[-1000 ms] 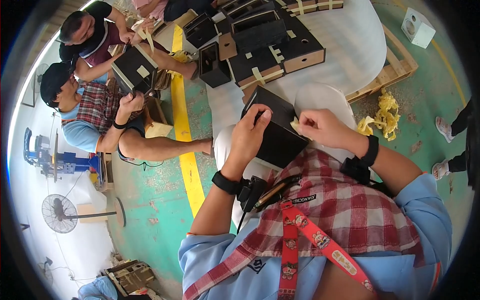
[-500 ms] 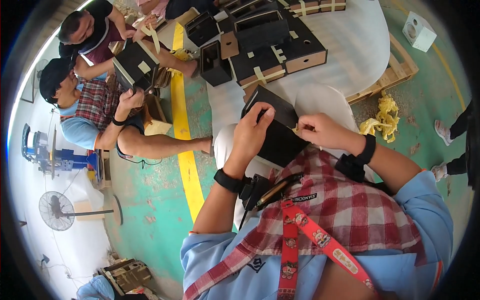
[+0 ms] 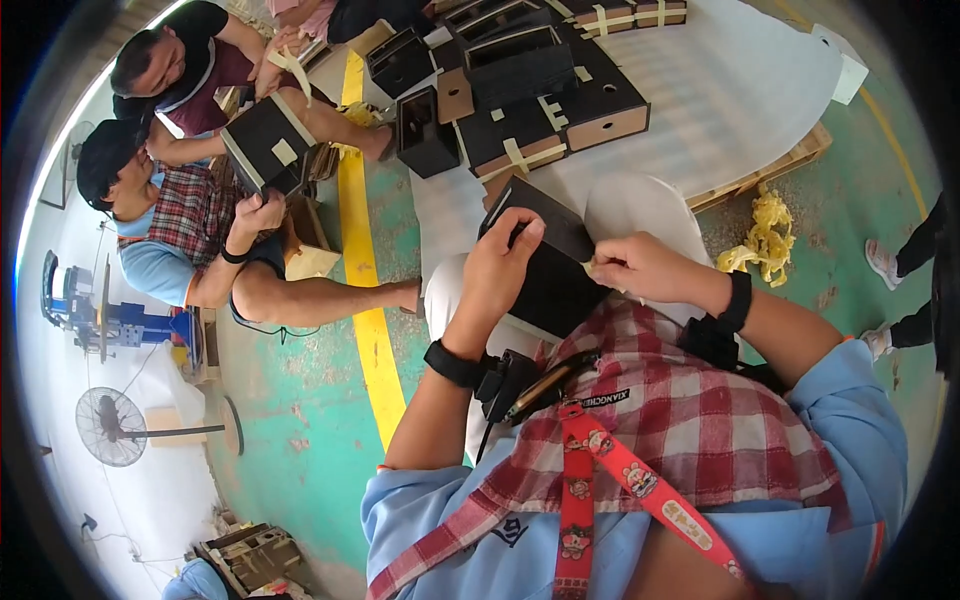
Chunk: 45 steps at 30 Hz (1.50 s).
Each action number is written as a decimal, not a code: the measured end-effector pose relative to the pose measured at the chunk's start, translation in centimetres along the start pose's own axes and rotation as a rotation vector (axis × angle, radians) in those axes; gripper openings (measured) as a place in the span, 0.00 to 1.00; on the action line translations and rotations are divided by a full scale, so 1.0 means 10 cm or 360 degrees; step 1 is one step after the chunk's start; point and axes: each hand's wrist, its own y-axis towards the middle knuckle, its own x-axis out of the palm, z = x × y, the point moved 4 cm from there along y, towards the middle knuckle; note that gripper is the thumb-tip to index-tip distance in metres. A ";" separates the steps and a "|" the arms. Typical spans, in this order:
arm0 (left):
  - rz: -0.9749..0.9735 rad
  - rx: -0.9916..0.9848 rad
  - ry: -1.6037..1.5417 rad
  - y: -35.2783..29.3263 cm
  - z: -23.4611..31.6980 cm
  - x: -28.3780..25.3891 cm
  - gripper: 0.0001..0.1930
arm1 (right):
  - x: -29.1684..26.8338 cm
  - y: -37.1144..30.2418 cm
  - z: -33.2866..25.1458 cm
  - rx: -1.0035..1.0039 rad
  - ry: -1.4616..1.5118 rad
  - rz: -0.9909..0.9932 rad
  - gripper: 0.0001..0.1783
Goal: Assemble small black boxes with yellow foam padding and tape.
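1. Left hand (image 3: 500,268) grips the black box (image 3: 552,262) from its left side: fingers curled over the top edge, thumb on the near face. Black wristband on that wrist.
2. Right hand (image 3: 640,268) sits at the box's right edge, thumb and forefinger pressed together, pinching a small pale strip of tape (image 3: 598,268) against the box. Other fingers curled in.
3. The box is held tilted in the air over the person's lap, above the red checked apron (image 3: 690,420), just off the near edge of the white sheet (image 3: 740,90).
4. The white sheet covers a wooden pallet (image 3: 770,170) on the green floor. A stack of finished black boxes (image 3: 545,90) with tan tape tabs sits at its far-left corner.
5. A pile of yellowish tape scraps (image 3: 765,230) lies on the floor just beside the pallet's right edge.
6. A yellow floor line (image 3: 362,300) runs left of the pallet.
7. Two co-workers sit across the line at the far left. One holds another black box (image 3: 265,145) with a tan tab; can't tell their finger state beyond a grip on its edge.
8. A pedestal fan (image 3: 112,428) stands well apart, lower left.
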 end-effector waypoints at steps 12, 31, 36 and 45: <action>0.0013 -0.0005 -0.0087 0.08 -0.04 -0.02 0.11 | -0.11 -0.28 0.05 -0.0177 -0.0502 -0.0083 0.09; 0.0063 0.0053 -0.0100 0.11 -0.13 0.03 0.11 | -0.09 0.05 -0.16 -0.0134 -0.0332 0.0147 0.10; 0.0006 0.0020 -0.0122 0.05 -0.04 0.06 0.12 | -0.05 -0.06 -0.02 -0.0208 -0.0536 0.0104 0.10; 0.0049 0.0039 -0.0117 0.09 -0.11 0.02 0.12 | -0.25 -0.25 -0.10 -0.0062 -0.0367 0.0199 0.11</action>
